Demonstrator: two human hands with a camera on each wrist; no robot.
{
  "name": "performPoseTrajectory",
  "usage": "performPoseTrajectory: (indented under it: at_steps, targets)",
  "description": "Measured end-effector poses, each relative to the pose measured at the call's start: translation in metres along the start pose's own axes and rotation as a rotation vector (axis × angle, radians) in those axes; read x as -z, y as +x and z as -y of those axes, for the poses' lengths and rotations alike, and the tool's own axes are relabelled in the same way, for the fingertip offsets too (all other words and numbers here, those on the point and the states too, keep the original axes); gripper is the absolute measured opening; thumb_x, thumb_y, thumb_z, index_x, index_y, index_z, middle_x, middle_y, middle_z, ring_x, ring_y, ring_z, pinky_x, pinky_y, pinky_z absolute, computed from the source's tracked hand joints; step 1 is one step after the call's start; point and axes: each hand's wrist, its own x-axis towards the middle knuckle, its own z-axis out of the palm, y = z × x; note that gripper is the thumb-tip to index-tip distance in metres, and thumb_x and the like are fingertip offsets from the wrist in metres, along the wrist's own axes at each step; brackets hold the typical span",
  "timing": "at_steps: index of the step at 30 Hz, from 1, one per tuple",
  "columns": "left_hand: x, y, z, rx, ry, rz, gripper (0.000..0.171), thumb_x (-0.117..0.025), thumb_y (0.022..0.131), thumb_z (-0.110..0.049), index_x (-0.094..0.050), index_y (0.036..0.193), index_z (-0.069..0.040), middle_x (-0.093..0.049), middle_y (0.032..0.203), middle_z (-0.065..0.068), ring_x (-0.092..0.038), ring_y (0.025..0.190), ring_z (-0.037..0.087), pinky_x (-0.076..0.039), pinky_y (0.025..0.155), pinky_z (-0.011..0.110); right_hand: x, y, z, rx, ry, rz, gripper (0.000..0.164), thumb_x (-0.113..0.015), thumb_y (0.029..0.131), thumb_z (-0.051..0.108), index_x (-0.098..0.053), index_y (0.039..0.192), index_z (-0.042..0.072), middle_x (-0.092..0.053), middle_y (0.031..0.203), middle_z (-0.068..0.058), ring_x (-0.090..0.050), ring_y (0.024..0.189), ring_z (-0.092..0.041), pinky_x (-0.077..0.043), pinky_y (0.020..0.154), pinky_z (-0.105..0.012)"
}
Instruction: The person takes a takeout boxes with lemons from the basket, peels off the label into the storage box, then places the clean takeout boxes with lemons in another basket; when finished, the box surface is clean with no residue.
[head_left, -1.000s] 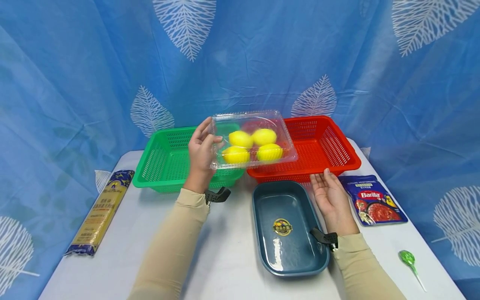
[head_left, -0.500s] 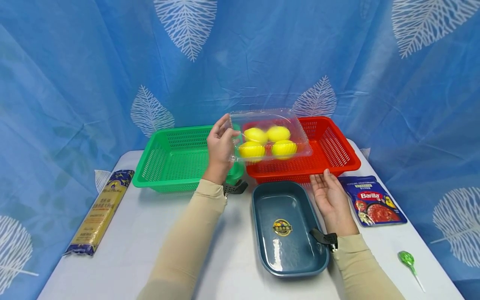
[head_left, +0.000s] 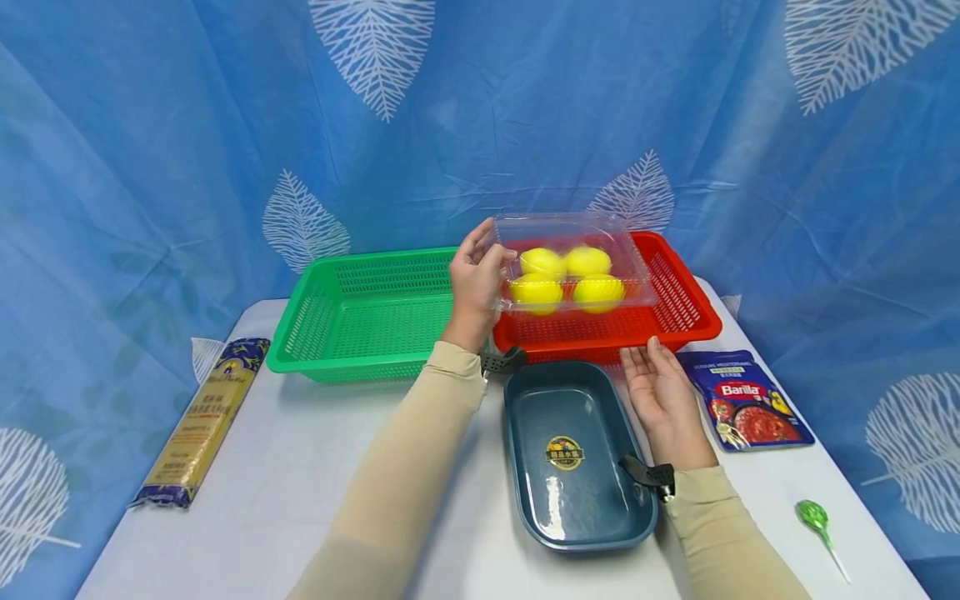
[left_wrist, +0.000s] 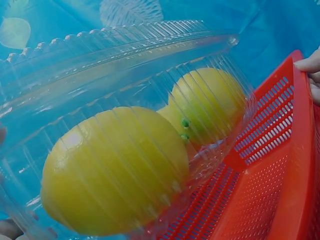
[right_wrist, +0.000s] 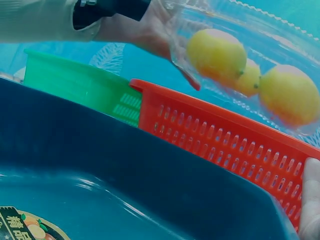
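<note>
My left hand (head_left: 476, 279) grips the left end of a clear plastic clamshell box (head_left: 633, 279) and holds it up over the red basket (head_left: 686, 325). Several yellow lemons (head_left: 536, 290) show through the box; in the left wrist view a big lemon (left_wrist: 117, 170) fills the near side. At the red basket's front edge, my right hand (head_left: 663, 408) has its thumb at the rim and its fingers against the outer wall. The right wrist view catches only a pale part of that hand (right_wrist: 311, 200) against the slotted wall.
A green basket (head_left: 375, 367) stands left of the red one. In front lies a dark blue tray (head_left: 570, 508) with a gold label. A spaghetti pack (head_left: 202, 421) lies at far left; at right are a Barilla pouch (head_left: 750, 404) and a green lollipop (head_left: 813, 515).
My left hand has carried the clamshell box of lemons rightward, from between the two baskets to over the red basket. My right hand stays at the red basket's front rim.
</note>
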Motion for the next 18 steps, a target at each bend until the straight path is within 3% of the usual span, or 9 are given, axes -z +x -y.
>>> performPoseTrajectory:
  at_steps: [4,9,11,18]
  targets:
    - [-0.006,0.002,0.005,0.003,0.004,-0.001,0.053,-0.068,0.090,-0.001,-0.070,0.139,-0.021,-0.063,0.136,-0.002,-0.054,0.067,0.021,-0.043,0.052,0.023,0.000,0.000,-0.001,0.000,-0.002,-0.003,0.031,-0.066,0.101,0.002,-0.058,0.130,0.004,-0.066,0.124,-0.013,-0.067,0.112,-0.024,-0.050,0.104,-0.038]
    - [-0.013,0.006,0.012,0.005,0.017,0.003,0.053,-0.068,0.090,-0.001,-0.070,0.140,-0.020,-0.064,0.135,0.000,-0.043,0.055,0.020,-0.037,0.048,0.026,0.001,0.000,0.000,-0.003,0.001,0.010,0.034,-0.065,0.102,0.002,-0.056,0.135,0.006,-0.066,0.128,-0.013,-0.066,0.116,-0.025,-0.050,0.104,-0.038]
    - [-0.015,0.006,0.015,0.008,0.029,-0.005,0.053,-0.069,0.090,-0.002,-0.070,0.140,-0.018,-0.065,0.136,0.003,-0.046,0.059,0.022,-0.040,0.051,0.028,0.001,0.000,0.000,-0.002,0.000,0.010,0.035,-0.065,0.102,0.002,-0.056,0.136,0.006,-0.066,0.129,-0.013,-0.066,0.116,-0.025,-0.050,0.104,-0.039]
    - [-0.022,0.003,0.022,0.015,0.077,-0.015,0.054,-0.072,0.088,-0.004,-0.068,0.142,-0.010,-0.063,0.140,0.006,-0.066,0.097,0.025,-0.060,0.077,0.037,0.001,-0.001,-0.001,-0.002,0.001,0.019,0.037,-0.062,0.104,0.003,-0.054,0.140,0.008,-0.065,0.133,-0.012,-0.064,0.122,-0.025,-0.049,0.105,-0.039]
